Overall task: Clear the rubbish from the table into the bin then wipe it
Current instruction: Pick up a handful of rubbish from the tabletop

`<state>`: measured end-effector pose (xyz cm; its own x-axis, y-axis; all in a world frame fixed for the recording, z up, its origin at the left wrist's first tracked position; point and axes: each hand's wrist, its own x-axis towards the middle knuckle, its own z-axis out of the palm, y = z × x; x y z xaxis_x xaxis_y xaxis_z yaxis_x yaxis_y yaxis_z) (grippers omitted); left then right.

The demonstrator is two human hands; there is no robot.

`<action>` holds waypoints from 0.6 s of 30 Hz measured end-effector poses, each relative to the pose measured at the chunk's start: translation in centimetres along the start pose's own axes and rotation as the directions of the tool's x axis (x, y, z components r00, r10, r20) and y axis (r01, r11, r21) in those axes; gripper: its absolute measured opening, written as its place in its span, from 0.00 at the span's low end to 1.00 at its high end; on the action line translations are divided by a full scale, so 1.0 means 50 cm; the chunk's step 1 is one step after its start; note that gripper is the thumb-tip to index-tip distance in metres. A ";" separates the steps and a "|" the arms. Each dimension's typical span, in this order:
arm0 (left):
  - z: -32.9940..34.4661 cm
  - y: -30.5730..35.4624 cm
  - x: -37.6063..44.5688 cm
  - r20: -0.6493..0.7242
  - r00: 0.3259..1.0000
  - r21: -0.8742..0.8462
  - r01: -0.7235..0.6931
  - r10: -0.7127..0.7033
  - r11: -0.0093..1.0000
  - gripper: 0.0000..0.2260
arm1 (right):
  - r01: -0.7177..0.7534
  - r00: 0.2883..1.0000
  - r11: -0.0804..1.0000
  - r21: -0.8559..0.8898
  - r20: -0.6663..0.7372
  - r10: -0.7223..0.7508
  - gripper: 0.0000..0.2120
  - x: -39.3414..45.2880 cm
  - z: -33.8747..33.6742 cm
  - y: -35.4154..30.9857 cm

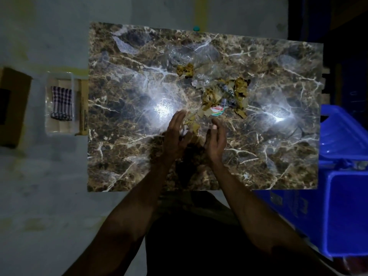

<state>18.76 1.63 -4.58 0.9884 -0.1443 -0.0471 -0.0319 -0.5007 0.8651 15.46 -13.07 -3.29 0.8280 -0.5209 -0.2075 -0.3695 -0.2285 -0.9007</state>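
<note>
Flanking crinkled yellow wrappers [215, 94] on glossy marbled table [123, 156], open hands.

Dim room, two glare spots on table [123, 156], soft blur, dark corners

No text can be read with certainty. A small round wrapper [218, 110] among the rubbish on the desk [119, 156] carries a red band with white lettering above green, but the letters are too blurred to make out.
</note>
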 end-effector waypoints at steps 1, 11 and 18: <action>0.006 0.008 -0.006 -0.041 0.999 0.003 0.021 -0.021 1.000 0.25 | 0.005 0.999 1.000 -0.009 0.037 -0.005 0.17 -0.009 0.005 0.001; 0.108 0.052 -0.059 -0.334 0.922 -0.219 0.125 -0.195 0.968 0.16 | 0.068 0.979 0.976 0.208 0.173 -0.105 0.18 -0.052 0.046 0.024; 0.103 0.108 -0.092 -0.123 0.823 -0.692 0.329 -0.554 0.642 0.15 | -0.114 0.935 0.971 0.208 0.354 0.033 0.18 -0.044 0.004 0.034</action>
<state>13.30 -4.82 -2.26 0.8497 0.2633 -0.4568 0.4074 0.2220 0.8858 13.09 -12.13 -4.42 0.9108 -0.2036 -0.3591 -0.3651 0.0086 -0.9309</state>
